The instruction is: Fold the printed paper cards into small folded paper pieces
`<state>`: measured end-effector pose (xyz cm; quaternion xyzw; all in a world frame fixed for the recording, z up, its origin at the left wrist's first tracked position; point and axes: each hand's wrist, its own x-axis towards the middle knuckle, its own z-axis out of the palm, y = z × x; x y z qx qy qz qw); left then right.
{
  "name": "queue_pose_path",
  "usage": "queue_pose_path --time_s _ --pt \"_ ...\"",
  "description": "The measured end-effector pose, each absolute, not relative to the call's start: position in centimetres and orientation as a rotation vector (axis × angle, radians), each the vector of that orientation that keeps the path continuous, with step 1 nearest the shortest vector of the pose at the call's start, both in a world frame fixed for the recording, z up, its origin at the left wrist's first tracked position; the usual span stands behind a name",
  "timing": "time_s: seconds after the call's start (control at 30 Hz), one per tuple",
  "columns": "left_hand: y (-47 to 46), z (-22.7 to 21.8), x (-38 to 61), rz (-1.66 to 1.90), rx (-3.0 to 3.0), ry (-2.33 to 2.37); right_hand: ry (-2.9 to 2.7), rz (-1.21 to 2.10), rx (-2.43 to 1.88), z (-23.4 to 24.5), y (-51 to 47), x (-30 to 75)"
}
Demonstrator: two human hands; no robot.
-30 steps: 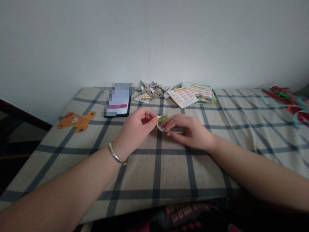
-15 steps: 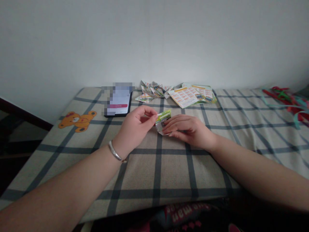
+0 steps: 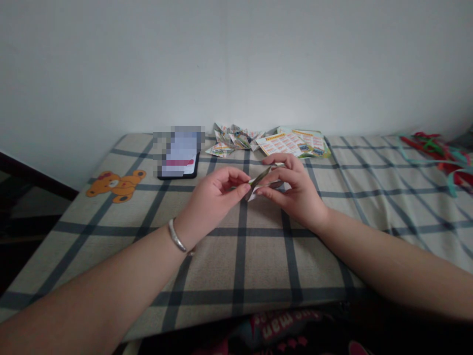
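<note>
Between my hands, above the checked tablecloth, is a small folded piece of printed paper, seen nearly edge-on with a bit of green and white showing. My left hand pinches its left end between thumb and fingers; a silver bangle circles that wrist. From the other side, my right hand grips the paper with thumb and bent fingers, which cover part of it. Past my hands lie crumpled or folded printed papers and, beside them on the right, flat printed leaflets.
A phone with a lit, partly blurred screen lies at the back left. Near it is an orange teddy bear figure on the tablecloth. Red, green and turquoise ribbons lie at far right. A pale wall stands behind.
The paper has turned from showing its printed face to nearly edge-on. My right hand's fingers have lifted from lying flat over it and bent around it; my left hand has shifted slightly right.
</note>
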<state>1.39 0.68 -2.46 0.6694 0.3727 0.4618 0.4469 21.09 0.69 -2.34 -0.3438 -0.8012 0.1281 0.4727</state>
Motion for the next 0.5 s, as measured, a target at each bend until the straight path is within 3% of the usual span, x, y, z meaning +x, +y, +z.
queue_pose_path --time_s 0.17,0.5 --pt "0.19 -2.13 1.59 1.106 1.754 0.958 -1.95 0.458 -0.864 -2.65 0.7 20.99" --pt "0.0 -2.06 1.45 1.108 1.855 0.96 -1.964 0.405 -0.815 -2.53 0.64 20.64"
